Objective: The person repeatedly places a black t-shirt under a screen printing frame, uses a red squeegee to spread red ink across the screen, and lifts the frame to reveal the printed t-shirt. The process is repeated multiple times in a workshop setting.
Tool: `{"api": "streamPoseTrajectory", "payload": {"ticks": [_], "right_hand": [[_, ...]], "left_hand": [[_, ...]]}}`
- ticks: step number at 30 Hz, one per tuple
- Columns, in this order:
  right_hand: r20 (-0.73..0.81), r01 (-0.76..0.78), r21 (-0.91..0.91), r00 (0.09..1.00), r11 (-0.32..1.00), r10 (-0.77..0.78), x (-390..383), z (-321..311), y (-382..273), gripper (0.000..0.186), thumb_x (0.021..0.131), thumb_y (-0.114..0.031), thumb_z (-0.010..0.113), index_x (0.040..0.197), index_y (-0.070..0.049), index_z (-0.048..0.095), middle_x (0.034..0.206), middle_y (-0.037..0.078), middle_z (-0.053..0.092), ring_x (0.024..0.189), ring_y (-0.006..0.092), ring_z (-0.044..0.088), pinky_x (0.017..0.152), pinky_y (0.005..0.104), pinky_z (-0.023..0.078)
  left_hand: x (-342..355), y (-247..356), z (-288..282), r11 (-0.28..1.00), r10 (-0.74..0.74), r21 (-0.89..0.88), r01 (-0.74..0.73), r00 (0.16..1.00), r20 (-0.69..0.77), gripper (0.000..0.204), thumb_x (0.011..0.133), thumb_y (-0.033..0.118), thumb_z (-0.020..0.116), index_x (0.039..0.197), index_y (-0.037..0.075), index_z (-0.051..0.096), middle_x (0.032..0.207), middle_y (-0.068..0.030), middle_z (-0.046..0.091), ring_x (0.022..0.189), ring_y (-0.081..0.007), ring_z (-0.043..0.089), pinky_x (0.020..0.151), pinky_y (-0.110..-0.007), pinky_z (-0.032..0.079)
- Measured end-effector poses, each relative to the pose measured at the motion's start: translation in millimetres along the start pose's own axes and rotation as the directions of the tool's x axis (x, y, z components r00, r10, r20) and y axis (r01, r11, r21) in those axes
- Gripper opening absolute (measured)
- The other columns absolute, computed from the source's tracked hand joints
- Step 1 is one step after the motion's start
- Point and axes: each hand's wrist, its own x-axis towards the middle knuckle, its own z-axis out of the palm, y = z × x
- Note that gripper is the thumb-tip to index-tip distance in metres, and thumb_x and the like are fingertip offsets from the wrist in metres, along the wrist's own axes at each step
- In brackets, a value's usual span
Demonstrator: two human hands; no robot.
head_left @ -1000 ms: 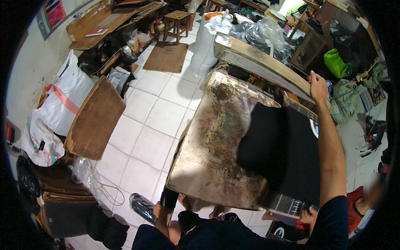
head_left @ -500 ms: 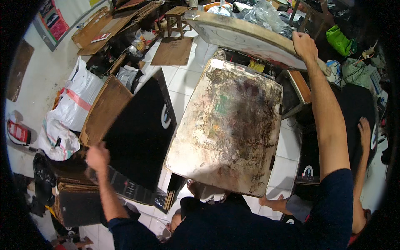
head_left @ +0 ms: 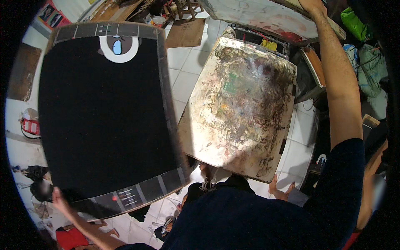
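Observation:
My left hand (head_left: 60,200), fingers closed, grips the lower left corner of a large board (head_left: 104,116). The board is covered in black fabric, with pale-marked dark strips along three edges and a white round emblem (head_left: 118,58) near its far edge. It lies face up beside a worn platen (head_left: 237,112), whose top is crusted with stains. My right hand (head_left: 314,10), at the top of the view, is closed on a raised wood-edged screen frame (head_left: 258,23) with a smeared pale underside, above the platen's far end.
A person's bare arm (head_left: 375,162) and foot (head_left: 277,187) are at my right, beside another black board (head_left: 318,162). A person in red (head_left: 73,237) is at lower left. A stool (head_left: 187,10), cardboard (head_left: 183,31), a red extinguisher (head_left: 31,125) and bags (head_left: 366,71) surround the platen.
The black board has moved off the platen to the left with my left hand and now lies broad side up. My right hand and the frame are higher in the view, which has shifted.

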Motion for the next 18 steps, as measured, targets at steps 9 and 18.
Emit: {"api": "streamPoseTrajectory", "payload": {"ticks": [9, 18], "right_hand": [[-0.035, -0.002, -0.093, 0.999, 0.996, -0.001, -39.7, -2.0, -0.7, 0.051, 0.089, -0.052, 0.056, 0.108, -0.010, 0.078, 0.113, 0.022, 0.073, 0.110, 0.0406, 0.069, 0.097, 0.0492, 0.053], [-0.016, -0.026, -0.094, 1.000, 0.995, 0.025, -72.8, -0.6, 4.4, 0.045, 0.090, -0.053, 0.057, 0.109, -0.018, 0.079, 0.112, 0.018, 0.074, 0.108, 0.0374, 0.070, 0.096, 0.0469, 0.054]], "left_hand": [[-217.9, -117.9, 324.9, 0.965, -0.190, -0.136, 0.225, 0.953, 0.235, 0.032, 0.102, 0.020, 0.063, 0.074, 0.004, 0.060, 0.070, 0.0041, 0.052, 0.068, -0.0090, 0.041, 0.060, -0.030, 0.036], [-260.3, -133.2, 474.3, 0.986, -0.146, 0.042, 0.160, 0.715, 0.684, 0.041, 0.103, 0.032, 0.059, 0.086, -0.005, 0.064, 0.071, -0.0106, 0.062, 0.068, -0.0184, 0.051, 0.067, -0.040, 0.045]]}}
